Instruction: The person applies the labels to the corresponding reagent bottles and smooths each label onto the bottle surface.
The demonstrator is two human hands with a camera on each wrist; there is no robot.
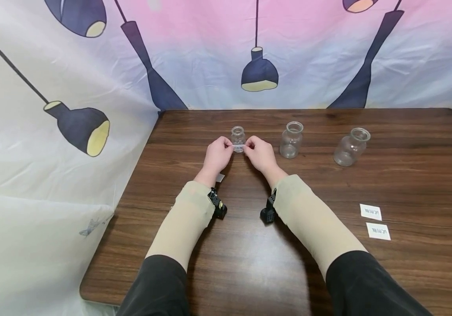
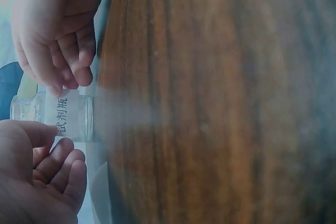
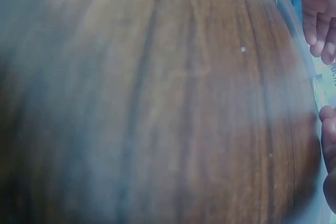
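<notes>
A small clear glass bottle (image 1: 238, 131) stands upright toward the back of the table, left of its middle. In front of its body is a white label (image 2: 62, 115) with printed Chinese characters, stretched between both hands. My left hand (image 1: 216, 156) pinches one end of this label between thumb and forefinger. The other end is pinched by my right hand (image 1: 262, 153), close to the glass. Seen from the left wrist, the label overlaps the bottle (image 2: 85, 119). Only parts of the two hands show at the edge of the right wrist view.
Two larger clear glass bottles, a middle one (image 1: 290, 141) and a right one (image 1: 351, 148), stand farther right. Two white labels, one upper (image 1: 370, 212) and one lower (image 1: 378, 231), lie at the right. A small white piece (image 1: 220, 177) lies by my left wrist. A printed curtain (image 1: 210, 66) hangs behind the table.
</notes>
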